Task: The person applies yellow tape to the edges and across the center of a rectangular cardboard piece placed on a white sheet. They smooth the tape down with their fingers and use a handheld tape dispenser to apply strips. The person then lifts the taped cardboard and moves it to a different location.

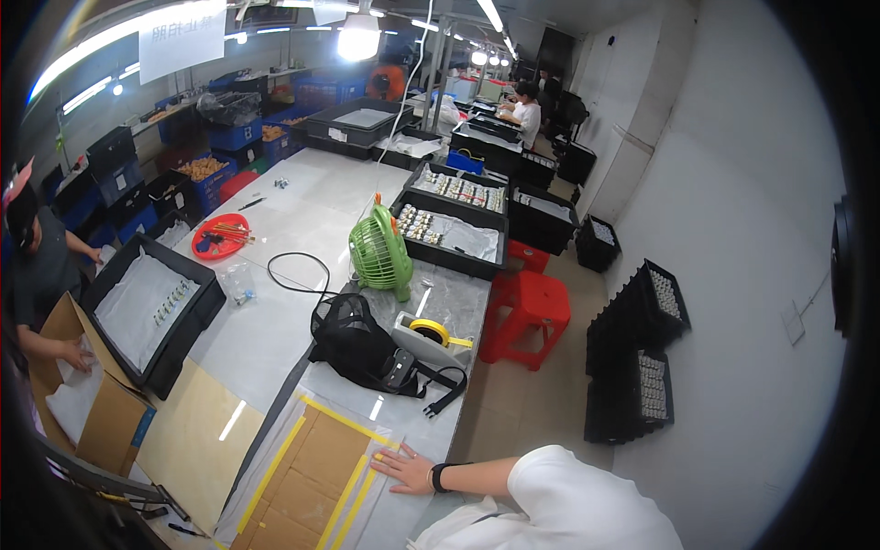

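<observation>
My right hand (404, 468), with a black wristband, lies palm down on the worktable, fingers spread and holding nothing. Its fingertips rest by the right border of a flat brown cardboard sheet (312, 467). Strips of yellow tape (353, 500) edge that sheet along its sides and top. My left hand is out of view. Beyond my hand lie a black bag (353, 339) with straps and a buckle, and a grey tape dispenser (426, 341) carrying a yellow roll.
A green fan (380, 252) stands beyond the bag, its black cable looping left. At left, a co-worker reaches into an open cardboard box (101, 412) beside a black tray (170, 357). Red stools (530, 316) flank the table's right edge; stacked black crates (632, 394) line the wall.
</observation>
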The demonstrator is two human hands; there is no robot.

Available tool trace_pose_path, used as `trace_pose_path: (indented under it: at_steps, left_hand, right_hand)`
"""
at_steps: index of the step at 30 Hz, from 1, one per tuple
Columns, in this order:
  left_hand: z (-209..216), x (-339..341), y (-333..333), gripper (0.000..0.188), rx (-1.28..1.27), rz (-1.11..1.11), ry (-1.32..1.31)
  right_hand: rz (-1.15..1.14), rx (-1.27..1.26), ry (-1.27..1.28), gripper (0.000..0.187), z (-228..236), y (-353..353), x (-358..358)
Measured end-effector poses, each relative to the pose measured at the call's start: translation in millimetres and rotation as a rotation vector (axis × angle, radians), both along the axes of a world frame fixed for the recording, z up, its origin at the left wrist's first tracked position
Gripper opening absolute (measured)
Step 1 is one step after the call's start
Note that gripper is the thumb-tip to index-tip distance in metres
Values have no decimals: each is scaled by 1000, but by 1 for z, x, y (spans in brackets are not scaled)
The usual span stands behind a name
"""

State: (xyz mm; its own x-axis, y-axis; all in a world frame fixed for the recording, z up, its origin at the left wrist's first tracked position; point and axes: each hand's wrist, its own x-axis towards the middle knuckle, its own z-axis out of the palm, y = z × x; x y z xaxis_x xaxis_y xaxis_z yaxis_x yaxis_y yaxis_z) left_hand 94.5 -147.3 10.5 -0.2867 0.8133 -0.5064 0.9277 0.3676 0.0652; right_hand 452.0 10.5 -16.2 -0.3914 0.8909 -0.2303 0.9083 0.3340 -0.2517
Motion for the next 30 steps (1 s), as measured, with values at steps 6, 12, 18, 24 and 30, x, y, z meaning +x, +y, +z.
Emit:
trace_pose_path:
  at_steps: [6, 12, 18, 24, 30]
  left_hand:
    - [-5, -1, -8, 79, 83, 0, 21]
    - [-9, -9, -11, 68, 275, 74, 278]
    - [-24, -44, -15, 74, 139, 220, 52]
    - [-28, -51, -16, 72, 110, 385, 15]
    - [-31, -56, -17, 71, 106, 543, 77]
  right_hand:
    - [-35, -21, -9, 72, 7, -3, -1]
    - [-112, 170, 103, 75, 12, 6, 13]
    - [-91, 68, 52, 70, -1, 10, 23]
    - [-110, 58, -46, 64, 10, 18, 23]
    - [-254, 121, 120, 64, 22, 25, 61]
